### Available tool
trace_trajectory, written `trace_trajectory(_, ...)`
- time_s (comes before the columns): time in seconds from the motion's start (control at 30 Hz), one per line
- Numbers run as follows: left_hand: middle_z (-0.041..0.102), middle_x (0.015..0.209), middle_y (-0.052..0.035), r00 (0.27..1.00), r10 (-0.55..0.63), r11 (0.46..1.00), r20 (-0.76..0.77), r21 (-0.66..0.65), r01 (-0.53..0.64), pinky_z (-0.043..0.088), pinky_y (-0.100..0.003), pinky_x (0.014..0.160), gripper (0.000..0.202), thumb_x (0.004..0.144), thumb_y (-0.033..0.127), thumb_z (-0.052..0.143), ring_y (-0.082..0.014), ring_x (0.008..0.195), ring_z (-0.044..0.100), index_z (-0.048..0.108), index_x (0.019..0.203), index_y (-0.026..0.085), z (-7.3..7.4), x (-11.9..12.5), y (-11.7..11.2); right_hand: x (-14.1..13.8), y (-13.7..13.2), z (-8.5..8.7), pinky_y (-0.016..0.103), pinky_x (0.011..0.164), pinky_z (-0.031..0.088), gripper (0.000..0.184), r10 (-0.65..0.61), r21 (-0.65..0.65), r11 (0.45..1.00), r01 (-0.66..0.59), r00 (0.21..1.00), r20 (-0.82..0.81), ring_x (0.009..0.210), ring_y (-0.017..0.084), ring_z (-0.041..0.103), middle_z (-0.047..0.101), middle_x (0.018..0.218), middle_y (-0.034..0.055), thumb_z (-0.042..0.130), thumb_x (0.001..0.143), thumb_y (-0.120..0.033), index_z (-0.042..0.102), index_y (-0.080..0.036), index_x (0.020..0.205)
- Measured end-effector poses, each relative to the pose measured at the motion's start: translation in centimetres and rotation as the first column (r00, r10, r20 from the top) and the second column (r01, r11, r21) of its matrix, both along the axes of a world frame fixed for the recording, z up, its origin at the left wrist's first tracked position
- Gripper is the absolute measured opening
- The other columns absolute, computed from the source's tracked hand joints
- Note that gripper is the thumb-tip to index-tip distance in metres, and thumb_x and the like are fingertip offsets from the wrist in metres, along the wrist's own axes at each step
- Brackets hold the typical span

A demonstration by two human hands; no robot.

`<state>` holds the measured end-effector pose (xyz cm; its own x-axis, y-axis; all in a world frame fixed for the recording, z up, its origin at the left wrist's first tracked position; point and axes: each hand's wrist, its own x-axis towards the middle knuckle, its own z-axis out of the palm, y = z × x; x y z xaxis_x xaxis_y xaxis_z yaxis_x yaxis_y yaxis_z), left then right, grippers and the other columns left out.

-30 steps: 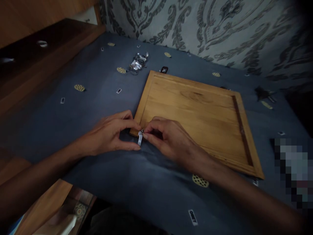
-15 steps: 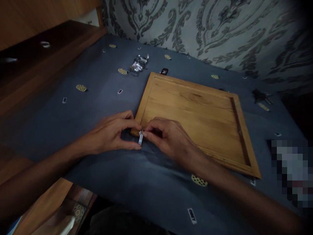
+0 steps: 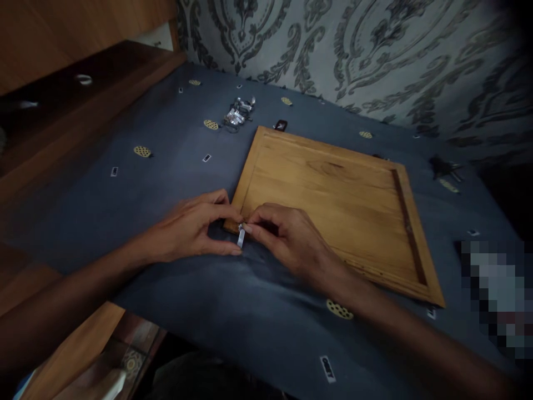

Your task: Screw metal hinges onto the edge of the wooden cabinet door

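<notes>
A wooden panel with a raised frame lies flat on a dark blue patterned cloth. At its near left corner, a small silver metal bracket sticks out over the cloth. My left hand pinches at the bracket's top from the left, fingers closed. From the right, my right hand meets it, with thumb and forefinger closed on the same bracket. Both hands rest on the cloth beside the corner.
A heap of shiny metal fittings lies on the cloth behind the panel. Dark small objects sit at the right near the patterned wall. A dark wooden shelf runs along the left.
Both hands stay at the panel's corner on the bracket. The view has shifted slightly, so everything sits a little lower in the frame.
</notes>
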<state>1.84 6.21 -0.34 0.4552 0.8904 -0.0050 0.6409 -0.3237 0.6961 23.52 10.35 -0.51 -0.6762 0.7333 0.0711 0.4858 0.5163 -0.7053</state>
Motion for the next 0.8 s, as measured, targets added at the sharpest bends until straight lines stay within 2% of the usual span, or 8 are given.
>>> trace_trajectory(0.4, 0.054, 0.094, 0.0008, 1.0, 0.005, 1.0, 0.0, 0.013, -0.005, 0.043, -0.026, 0.076, 0.033, 0.083, 0.044, 0.076, -0.0147, 0.088, 0.055, 0.072, 0.108, 0.024, -0.1, 0.0, 0.0, 0.0, 0.0, 0.1, 0.025, 0.066, 0.041, 0.016, 0.002, -0.023, 1.0, -0.002, 1.0, -0.017, 0.065, 0.012, 0.058, 0.067, 0.072, -0.0006, 0.062, 0.092, -0.022, 0.069, -0.018, 0.079)
trace_trajectory(0.53, 0.054, 0.094, 0.0007, 1.0, 0.002, 1.0, 0.002, 0.02, -0.002, 0.042, -0.026, 0.075, 0.033, 0.083, 0.045, 0.076, -0.0149, 0.088, 0.055, 0.072, 0.108, 0.024, -0.2, -0.1, 0.0, 0.2, -0.1, 0.1, 0.024, 0.063, 0.04, 0.015, 0.013, 0.009, 1.0, -0.012, 1.0, -0.028, 0.064, 0.012, 0.058, 0.066, 0.071, -0.0009, 0.062, 0.093, -0.022, 0.068, -0.018, 0.08)
trace_trajectory(0.67, 0.054, 0.095, 0.0004, 1.0, 0.0, 1.0, 0.001, 0.016, 0.0, 0.043, -0.026, 0.076, 0.034, 0.083, 0.047, 0.076, -0.0156, 0.089, 0.056, 0.071, 0.109, 0.025, -0.2, -0.1, 0.1, 0.8, -1.3, 0.3, 0.024, 0.061, 0.042, 0.014, 0.035, 0.195, 0.98, -0.024, 0.998, -0.054, 0.065, 0.012, 0.059, 0.066, 0.075, 0.0002, 0.06, 0.095, -0.02, 0.067, -0.017, 0.084)
trace_trajectory(0.8, 0.054, 0.095, 0.0, 1.0, 0.0, 1.0, 0.011, 0.011, 0.0, 0.044, -0.027, 0.079, 0.037, 0.083, 0.046, 0.076, -0.0162, 0.091, 0.057, 0.071, 0.111, 0.024, -0.2, -0.1, 0.1, 1.7, -3.7, 0.2, 0.027, 0.065, 0.048, 0.023, 0.114, 0.424, 0.899, -0.111, 0.993, 0.017, 0.072, 0.015, 0.065, 0.068, 0.082, 0.0052, 0.048, 0.103, -0.018, 0.068, -0.014, 0.092)
